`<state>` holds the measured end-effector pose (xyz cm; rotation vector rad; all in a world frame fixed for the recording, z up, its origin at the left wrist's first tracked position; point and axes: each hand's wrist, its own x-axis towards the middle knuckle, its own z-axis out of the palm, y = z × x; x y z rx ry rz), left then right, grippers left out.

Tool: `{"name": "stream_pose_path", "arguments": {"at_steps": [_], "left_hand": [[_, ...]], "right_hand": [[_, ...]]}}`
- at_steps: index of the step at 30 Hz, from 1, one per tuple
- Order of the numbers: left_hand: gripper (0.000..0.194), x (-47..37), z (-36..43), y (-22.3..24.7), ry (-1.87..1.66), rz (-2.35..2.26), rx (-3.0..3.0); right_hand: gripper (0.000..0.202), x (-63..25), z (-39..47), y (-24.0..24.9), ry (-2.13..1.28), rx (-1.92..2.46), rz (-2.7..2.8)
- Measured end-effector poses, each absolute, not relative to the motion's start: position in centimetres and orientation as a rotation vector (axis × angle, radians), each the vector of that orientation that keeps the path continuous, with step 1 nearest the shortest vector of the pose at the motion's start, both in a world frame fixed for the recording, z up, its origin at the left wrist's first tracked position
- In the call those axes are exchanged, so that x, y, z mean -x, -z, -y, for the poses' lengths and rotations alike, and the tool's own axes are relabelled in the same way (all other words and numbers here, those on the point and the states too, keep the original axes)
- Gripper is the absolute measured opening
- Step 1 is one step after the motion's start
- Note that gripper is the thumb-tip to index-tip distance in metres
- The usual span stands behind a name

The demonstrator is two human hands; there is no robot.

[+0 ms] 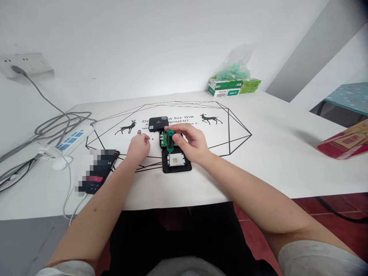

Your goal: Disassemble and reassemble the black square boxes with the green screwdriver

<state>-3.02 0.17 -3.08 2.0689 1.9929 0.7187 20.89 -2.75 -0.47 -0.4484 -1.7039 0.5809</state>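
Wrapped in the fingers of my right hand (191,142) is a green and black screwdriver (170,141), held upright. Its tip comes down at the left part of a silvery plate (179,159) set in a black casing (176,169). Directly behind the casing a green circuit board (163,139) shows, partly covered by my right hand. A black square cover (158,123) lies farther back. My left hand (139,145) rests on the mat left of the board, fingers curled; what its fingertips hold, if anything, is hidden. Tiny dark bits (152,138) lie beside it.
A phone (100,172) lies at the left, near a white power strip (71,140) and tangled grey cables (57,117). Green and white boxes (225,87) with a plastic bag (235,65) stand against the wall. A red package (346,142) is at the far right.
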Motion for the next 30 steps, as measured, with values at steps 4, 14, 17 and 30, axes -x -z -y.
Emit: {"name": "stream_pose_path", "arguments": {"at_steps": [4, 14, 17, 30], "left_hand": [[0.034, 3.6, -1.0, 4.0, -0.608, -2.072, -2.055], [0.048, 3.4, -1.8, 5.2, -0.511, -1.939, -2.295], [0.047, 3.5, -1.8, 5.1, -0.527, -1.932, -2.304], [0.032, 3.6, -2.0, 4.9, -0.549, -1.935, -2.270]], "right_hand": [[0.025, -20.8, 2.5, 0.2, -0.479, 0.405, 1.702], [0.024, -21.3, 2.1, 0.0, -0.419, 0.393, 1.705], [0.021, -21.4, 2.0, -0.1, -0.432, 0.415, 1.715], [0.040, -20.9, 2.5, 0.3, -0.723, 0.460, 1.627]]}}
